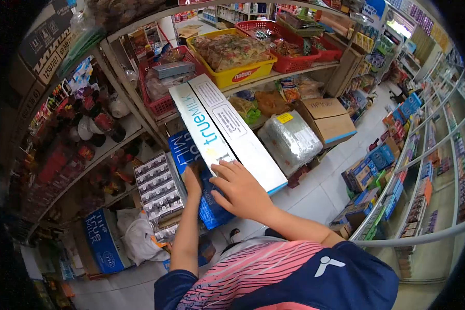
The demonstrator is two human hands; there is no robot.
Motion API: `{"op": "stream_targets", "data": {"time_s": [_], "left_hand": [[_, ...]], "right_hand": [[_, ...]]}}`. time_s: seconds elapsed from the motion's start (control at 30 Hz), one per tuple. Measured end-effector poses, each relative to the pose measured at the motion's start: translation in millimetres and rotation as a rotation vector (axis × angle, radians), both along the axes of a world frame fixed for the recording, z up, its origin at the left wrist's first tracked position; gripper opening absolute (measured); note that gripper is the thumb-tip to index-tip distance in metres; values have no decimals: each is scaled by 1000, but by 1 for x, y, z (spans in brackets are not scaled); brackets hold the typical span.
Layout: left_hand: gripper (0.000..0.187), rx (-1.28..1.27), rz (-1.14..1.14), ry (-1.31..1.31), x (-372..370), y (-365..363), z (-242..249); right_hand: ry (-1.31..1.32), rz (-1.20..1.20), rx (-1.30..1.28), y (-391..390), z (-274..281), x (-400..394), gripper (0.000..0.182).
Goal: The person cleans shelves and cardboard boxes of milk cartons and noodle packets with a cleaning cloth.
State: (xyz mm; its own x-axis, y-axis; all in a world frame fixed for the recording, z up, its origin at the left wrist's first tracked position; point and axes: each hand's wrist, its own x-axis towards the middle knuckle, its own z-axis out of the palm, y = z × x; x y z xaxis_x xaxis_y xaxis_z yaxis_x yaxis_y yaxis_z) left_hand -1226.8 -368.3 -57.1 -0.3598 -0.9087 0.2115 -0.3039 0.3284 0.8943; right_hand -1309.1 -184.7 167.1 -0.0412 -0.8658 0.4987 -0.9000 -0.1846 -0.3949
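Note:
A long white TH true MILK carton (227, 129) with blue printed sides lies slantwise in front of me, its far end over the shelf edge. My right hand (243, 191) rests on its near end, palm down with fingers spread over the white top. My left hand (192, 182) is closed at the blue side panel (183, 150), its fingertips partly hidden there. Left of that hand stands a stack of small milk packs (157, 188) in tight rows.
A yellow basket (237, 77) and red baskets (163, 106) of packaged goods fill the shelf ahead. A plastic-wrapped bundle (289, 139) and a brown cardboard box (323, 121) sit to the right. A blue TH true MILK box (106, 240) stands on the floor; a glass display case (413, 237) curves along the right.

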Motion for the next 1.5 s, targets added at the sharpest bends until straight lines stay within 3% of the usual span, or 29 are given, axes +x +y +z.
{"op": "stream_targets", "data": {"time_s": [0.03,0.07,0.13,0.17,0.23,0.33,0.47,0.53,0.6,0.67,0.73,0.8,0.87,0.93,0.97,1.03,1.07,1.13,1.2,1.27,1.33,1.4,1.5], "left_hand": [[22,248,63,318,3,18,0],[22,241,67,309,8,37,0],[25,-78,-73,-247,20,82,31],[25,-81,-65,-253,20,103,41],[23,-158,12,-5,20,139,51],[23,-325,-60,-254,40,161,15],[27,-128,-55,-418,54,199,19],[28,-77,-3,-432,51,217,26],[29,-24,44,-440,41,230,43],[23,48,-152,-674,29,243,71],[22,45,-284,-646,7,254,89],[22,-37,-430,-488,-29,268,115],[22,-103,-458,-429,-72,277,124],[20,80,-444,-235,-127,284,132],[20,72,-476,-232,-154,289,135],[17,-97,-507,24,-208,302,136],[17,-99,-547,31,-232,310,131],[14,96,-600,76,-279,329,121],[12,160,-713,83,-317,350,121],[10,314,-797,169,-350,374,116],[9,290,-858,144,-374,397,124],[10,169,-940,187,-395,417,123],[10,193,-1017,178,-415,435,129]], "right_hand": [[10,4,7,1,-1,-1,25],[1,8,1,3,-1,-1,25],[13,32,2,5,-2,-3,24],[-4,39,6,5,-4,-3,24],[-18,59,-1,7,-6,-5,24],[-44,95,-75,8,-11,-8,25],[-205,318,-27,19,-2,-24,21],[-673,837,-38,31,-2,-35,18],[-747,881,-27,51,-4,-51,15],[-700,843,10,68,-17,-76,14],[-737,740,51,91,-31,-108,14],[-775,631,90,116,-49,-139,14],[-834,372,12,141,-70,-170,16],[-765,299,49,169,-87,-203,26],[-754,171,41,185,-94,-213,33],[-742,4,69,217,-110,-236,58],[-738,-34,54,234,-117,-244,58],[-955,-243,-100,266,-116,-259,65],[-922,-351,-109,299,-121,-280,70],[-1247,-474,-221,325,-121,-293,72],[-1319,-468,-289,346,-120,-306,73],[-1649,-413,-544,362,-116,-315,73],[-1664,-465,-613,375,-125,-333,67]]}}
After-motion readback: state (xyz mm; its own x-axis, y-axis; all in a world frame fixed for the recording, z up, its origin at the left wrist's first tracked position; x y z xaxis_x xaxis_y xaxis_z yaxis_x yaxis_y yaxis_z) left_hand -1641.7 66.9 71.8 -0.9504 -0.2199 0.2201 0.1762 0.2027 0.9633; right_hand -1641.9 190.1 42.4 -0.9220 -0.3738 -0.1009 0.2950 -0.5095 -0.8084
